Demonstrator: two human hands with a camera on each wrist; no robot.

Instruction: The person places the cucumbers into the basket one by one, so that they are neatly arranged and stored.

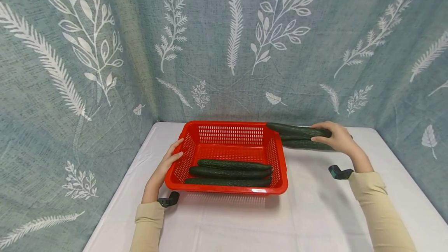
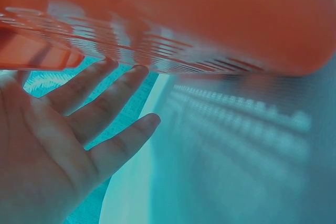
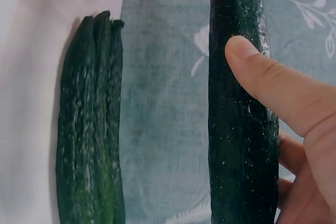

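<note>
Red bskt [image 1: 217,187] w/ 3 cukes [image 1: 230,173] along near side

So my table [image 1: 245,230] is done up in a plain white cover [image 1: 203,221], faint creases running through the part nearest me. There's a red slotted plastic basket [image 1: 224,187] sitting toward the back, long side facing me, and just off to its right, three loose cucumbers [image 1: 308,144] lying bunched together side by side.
</note>
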